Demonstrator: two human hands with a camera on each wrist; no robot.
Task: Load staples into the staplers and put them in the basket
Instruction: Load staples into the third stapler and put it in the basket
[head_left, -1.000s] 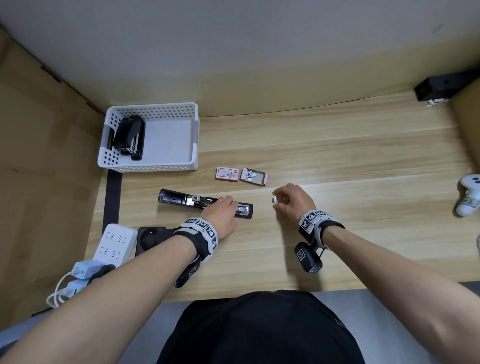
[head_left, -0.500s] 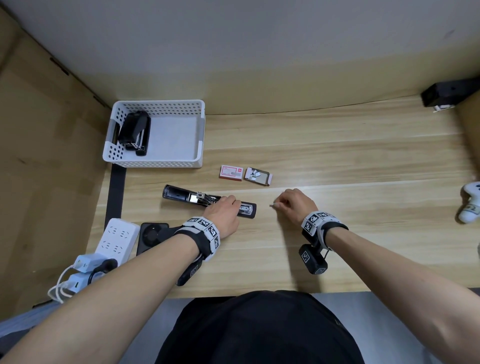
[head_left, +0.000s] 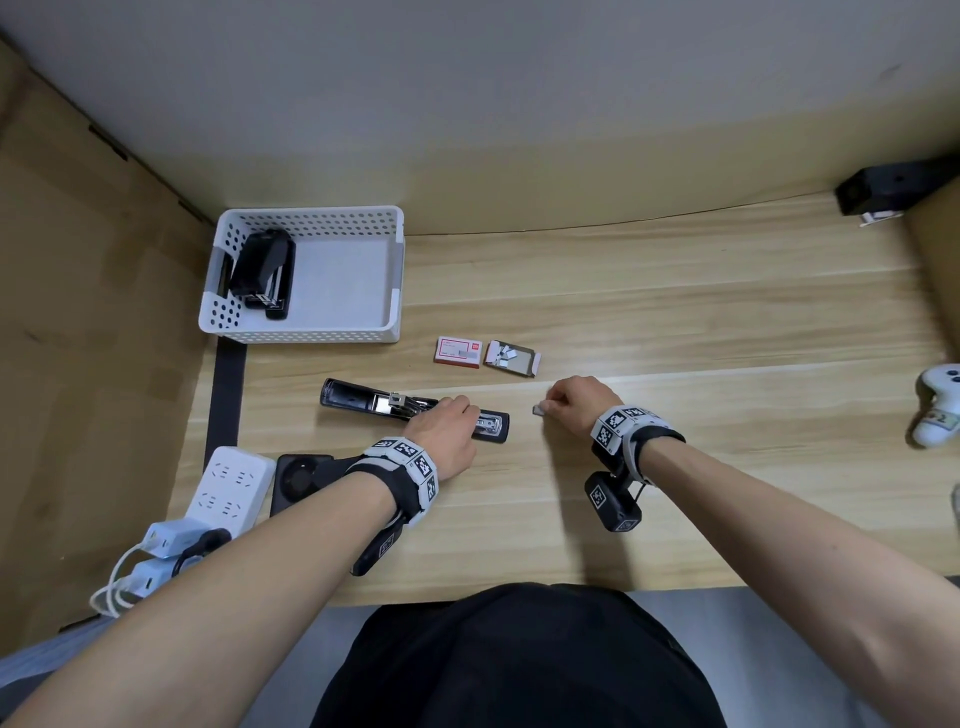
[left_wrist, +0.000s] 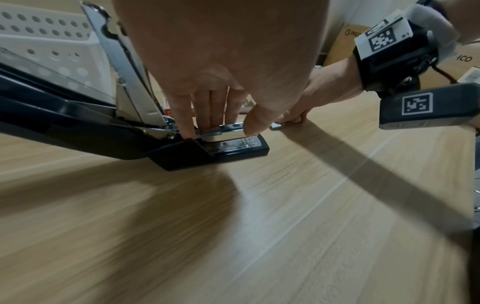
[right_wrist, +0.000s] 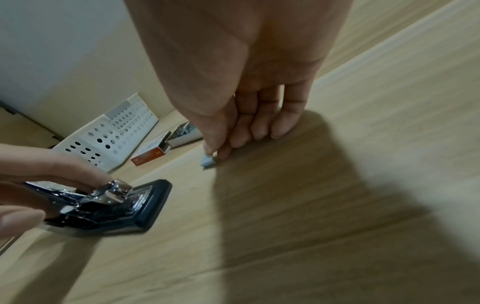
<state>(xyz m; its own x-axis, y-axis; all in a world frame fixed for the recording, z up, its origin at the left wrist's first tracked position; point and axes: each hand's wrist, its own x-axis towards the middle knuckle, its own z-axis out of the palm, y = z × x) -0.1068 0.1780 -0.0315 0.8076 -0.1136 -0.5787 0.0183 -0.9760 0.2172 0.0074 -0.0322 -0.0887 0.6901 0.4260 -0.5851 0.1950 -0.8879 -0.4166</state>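
Observation:
A black stapler (head_left: 363, 404) lies opened flat on the wooden table, its top arm swung out to the left. My left hand (head_left: 447, 426) holds its metal staple channel (left_wrist: 223, 133) between thumb and fingers. Just right of the stapler's tip, my right hand (head_left: 571, 402) pinches a small strip of staples (head_left: 538, 410) (right_wrist: 207, 161) against the table. A second black stapler (head_left: 262, 273) lies in the white perforated basket (head_left: 358, 332) at the back left. A closed red staple box (head_left: 457, 352) and an open tray of staples (head_left: 511, 357) sit behind the hands.
A white power strip (head_left: 228, 480) with plugs and a black device (head_left: 298, 475) lie at the near left. A white controller (head_left: 937, 410) sits at the right edge. A black box (head_left: 883, 189) is at the far right corner. Cardboard walls flank both sides.
My right hand has lowered the staple strip to the table just right of the stapler's tip. My left hand has stayed on the stapler.

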